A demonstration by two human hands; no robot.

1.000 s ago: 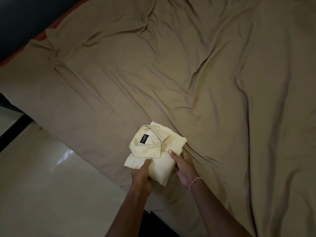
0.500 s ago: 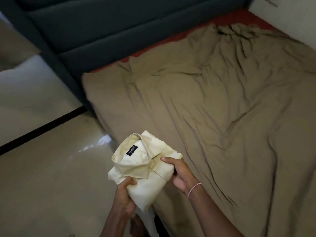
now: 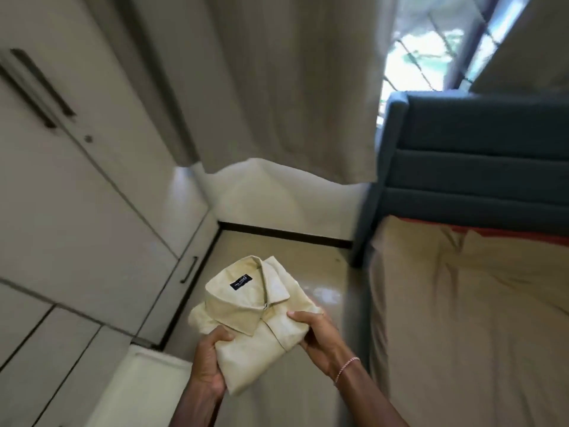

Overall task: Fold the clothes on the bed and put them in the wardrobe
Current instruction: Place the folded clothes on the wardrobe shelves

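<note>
Head view, nearest first: the left hand (image 3: 209, 362) grips the near left corner of a folded pale yellow shirt (image 3: 255, 322), thumb pressed on top, while the right hand (image 3: 320, 337) pinches its right edge, thumb over the fabric. A thin bracelet (image 3: 346, 368) circles that wrist. The shirt is held level in the air, collar and dark label facing up, above the glossy floor (image 3: 292, 251) and apart from the bed (image 3: 462, 303). To the left stands the wardrobe (image 3: 77, 211), its pale doors closed. To the right lies the tan-covered bed, with a blue padded headboard (image 3: 477, 167) at its far end. Farthest back hangs a curtain (image 3: 277, 87) beside a bright window (image 3: 415, 57)
</note>
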